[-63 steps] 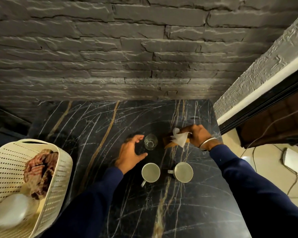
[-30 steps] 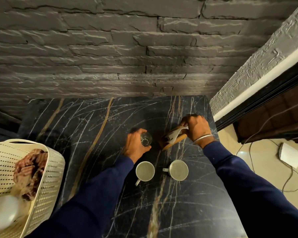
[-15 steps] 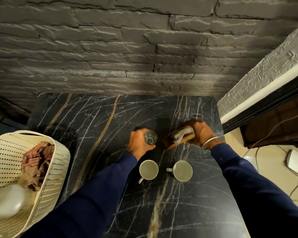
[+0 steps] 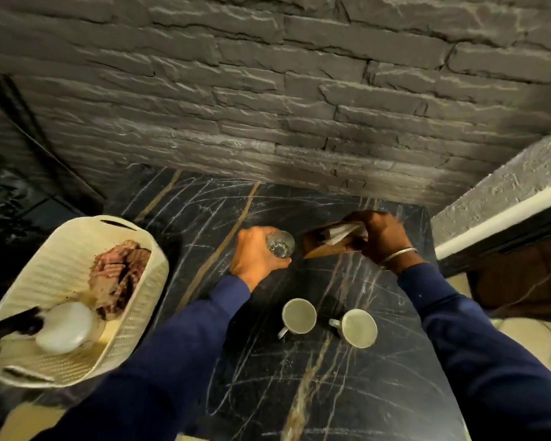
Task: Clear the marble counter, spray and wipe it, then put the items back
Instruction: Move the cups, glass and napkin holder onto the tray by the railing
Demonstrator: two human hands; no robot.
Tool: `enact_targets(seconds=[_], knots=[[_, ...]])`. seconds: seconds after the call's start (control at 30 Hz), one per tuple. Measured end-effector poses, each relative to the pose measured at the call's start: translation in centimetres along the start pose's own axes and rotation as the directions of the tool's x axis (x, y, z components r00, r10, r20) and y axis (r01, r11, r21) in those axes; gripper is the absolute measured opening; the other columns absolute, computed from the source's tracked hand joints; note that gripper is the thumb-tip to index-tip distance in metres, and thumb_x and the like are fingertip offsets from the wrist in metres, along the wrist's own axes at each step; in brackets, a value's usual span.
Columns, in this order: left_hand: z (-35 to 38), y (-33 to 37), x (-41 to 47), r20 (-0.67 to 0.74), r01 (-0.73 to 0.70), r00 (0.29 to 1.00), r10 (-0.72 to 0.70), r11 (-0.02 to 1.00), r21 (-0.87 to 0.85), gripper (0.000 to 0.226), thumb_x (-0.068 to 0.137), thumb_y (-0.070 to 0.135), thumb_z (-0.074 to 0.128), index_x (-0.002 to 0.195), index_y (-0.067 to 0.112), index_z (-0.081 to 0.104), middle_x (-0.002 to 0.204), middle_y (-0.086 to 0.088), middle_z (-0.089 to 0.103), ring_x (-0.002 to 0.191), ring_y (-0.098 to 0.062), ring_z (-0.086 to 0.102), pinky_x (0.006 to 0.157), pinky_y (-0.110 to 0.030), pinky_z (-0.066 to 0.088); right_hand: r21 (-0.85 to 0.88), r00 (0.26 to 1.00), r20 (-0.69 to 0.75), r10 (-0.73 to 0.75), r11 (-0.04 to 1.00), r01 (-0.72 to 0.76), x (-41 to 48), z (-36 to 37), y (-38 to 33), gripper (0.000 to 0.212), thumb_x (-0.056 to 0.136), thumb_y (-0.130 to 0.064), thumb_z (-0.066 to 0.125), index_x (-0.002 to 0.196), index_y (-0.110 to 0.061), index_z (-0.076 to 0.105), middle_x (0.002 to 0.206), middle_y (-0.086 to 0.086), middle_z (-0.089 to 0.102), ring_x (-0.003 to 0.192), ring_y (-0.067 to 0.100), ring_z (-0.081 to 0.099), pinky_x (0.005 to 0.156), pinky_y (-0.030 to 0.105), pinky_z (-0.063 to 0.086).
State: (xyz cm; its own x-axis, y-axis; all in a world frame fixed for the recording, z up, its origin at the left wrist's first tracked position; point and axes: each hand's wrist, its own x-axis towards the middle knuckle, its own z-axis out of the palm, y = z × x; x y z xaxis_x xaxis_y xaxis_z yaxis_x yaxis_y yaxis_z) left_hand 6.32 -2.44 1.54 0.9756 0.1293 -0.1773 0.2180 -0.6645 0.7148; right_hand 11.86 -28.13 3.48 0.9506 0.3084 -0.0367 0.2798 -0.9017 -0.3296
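Left grip (image 4: 257, 254) and right grip (image 4: 385, 238) holding things on the marble counter (image 4: 299, 396)

The left grip is curling round a clear glass (image 4: 281, 245) that is looking empty; just right of it the right grip is clasping a wooden napkin holder (image 4: 323, 248) carrying white napkins (image 4: 341, 232). Nearer the person than both grips, a pale mug (image 4: 299, 315) and a second mug (image 4: 359, 328) are standing apart, both looking empty. Well left of the left grip, a cream perforated basket (image 4: 134, 316) is holding a crumpled reddish cloth (image 4: 118, 275) and a white bottle (image 4: 66, 326)
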Motion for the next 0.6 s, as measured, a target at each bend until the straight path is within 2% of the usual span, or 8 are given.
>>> enact_targets(seconds=[0.1, 0.17, 0.27, 0.37, 0.47, 0.53, 0.6], knots=[[-5.6, -0.7, -1.9, -0.127, 0.011, 0.992, -0.016, 0.999, -0.04, 0.053, 0.049, 0.026, 0.096, 0.097, 0.018, 0.078, 0.091, -0.003, 0.078, 0.082, -0.014, 0.072, 0.081, -0.031, 0.059, -0.013, 0.997, -0.008, -0.081, 0.997, 0.081, 1.3, -2.3, -4.8, 0.055, 0.062, -0.02, 0.085, 0.114, -0.022, 0.068, 0.104, 0.008, 0.073, 0.095, 0.033, 0.069, 0.078, 0.043, 0.056], [-9.5, -1.7, -3.5, -0.209, 0.03, 0.977, -0.037, 0.999, -0.036, 0.052, 0.048, 0.028, 0.096, 0.097, 0.02, 0.078, 0.09, -0.001, 0.078, 0.081, -0.012, 0.072, 0.079, -0.031, 0.059, -0.01, 0.99, 0.0, -0.138, 0.99, 0.138, 2.1, -3.9, -8.8, 0.053, 0.062, -0.028, 0.084, 0.112, -0.024, 0.068, 0.101, 0.007, 0.074, 0.092, 0.032, 0.069, 0.074, 0.041, 0.056], [-15.8, -4.4, -6.9, -0.332, 0.096, 0.938, -0.095, 0.995, -0.013, 0.054, 0.046, 0.042, 0.091, 0.096, 0.027, 0.077, 0.087, 0.006, 0.078, 0.079, -0.009, 0.071, 0.077, -0.03, 0.059, 0.003, 0.96, 0.0, -0.279, 0.96, 0.279, 3.1, -5.1, -15.9, 0.058, 0.06, -0.053, 0.072, 0.11, -0.026, 0.067, 0.099, 0.004, 0.074, 0.09, 0.031, 0.07, 0.072, 0.042, 0.056], [-21.0, -7.0, -10.7, -0.42, 0.122, 0.902, -0.105, 0.992, 0.014, 0.05, 0.047, 0.043, 0.09, 0.094, 0.027, 0.078, 0.086, 0.006, 0.078, 0.079, -0.007, 0.071, 0.076, -0.026, 0.057, 0.013, 0.918, 0.01, -0.397, 0.918, 0.397, 4.1, -4.8, -22.7, 0.071, 0.055, -0.073, 0.061, 0.109, -0.028, 0.067, 0.096, 0.0, 0.073, 0.088, 0.026, 0.069, 0.072, 0.039, 0.056], [-26.2, -10.3, -15.9, -0.516, 0.179, 0.838, -0.179, 0.983, -0.049, 0.058, 0.042, 0.052, 0.084, 0.092, 0.023, 0.079, 0.086, 0.001, 0.079, 0.082, -0.013, 0.074, 0.079, -0.033, 0.06, 0.001, 0.862, 0.042, -0.506, 0.862, 0.506, 4.0, -3.8, -30.5, 0.068, 0.054, -0.076, 0.065, 0.105, -0.032, 0.065, 0.09, -0.004, 0.073, 0.085, 0.024, 0.07, 0.07, 0.038, 0.055], [-28.9, -12.8, -19.4, -0.56, 0.211, 0.793, -0.239, 0.971, -0.115, 0.07, 0.036, 0.06, 0.078, 0.095, 0.023, 0.08, 0.084, 0.002, 0.079, 0.08, -0.01, 0.074, 0.075, -0.036, 0.061, -0.006, 0.817, 0.067, -0.572, 0.819, 0.574, 3.1, -3.4, -35.5, 0.062, 0.055, -0.073, 0.069, 0.102, -0.033, 0.067, 0.087, -0.003, 0.074, 0.082, 0.024, 0.07, 0.068, 0.036, 0.055], [-31.3, -15.3, -23.2, -0.597, 0.236, 0.749, -0.286, 0.958, -0.162, 0.065, 0.038, 0.055, 0.085, 0.095, 0.024, 0.08, 0.084, 0.004, 0.079, 0.079, -0.005, 0.073, 0.074, -0.035, 0.062, -0.022, 0.786, 0.074, -0.613, 0.787, 0.616, 1.8, -2.4, -40.3, 0.062, 0.055, -0.074, 0.069, 0.1, -0.032, 0.07, 0.085, -0.001, 0.074, 0.081, 0.027, 0.07, 0.066, 0.034, 0.054]])
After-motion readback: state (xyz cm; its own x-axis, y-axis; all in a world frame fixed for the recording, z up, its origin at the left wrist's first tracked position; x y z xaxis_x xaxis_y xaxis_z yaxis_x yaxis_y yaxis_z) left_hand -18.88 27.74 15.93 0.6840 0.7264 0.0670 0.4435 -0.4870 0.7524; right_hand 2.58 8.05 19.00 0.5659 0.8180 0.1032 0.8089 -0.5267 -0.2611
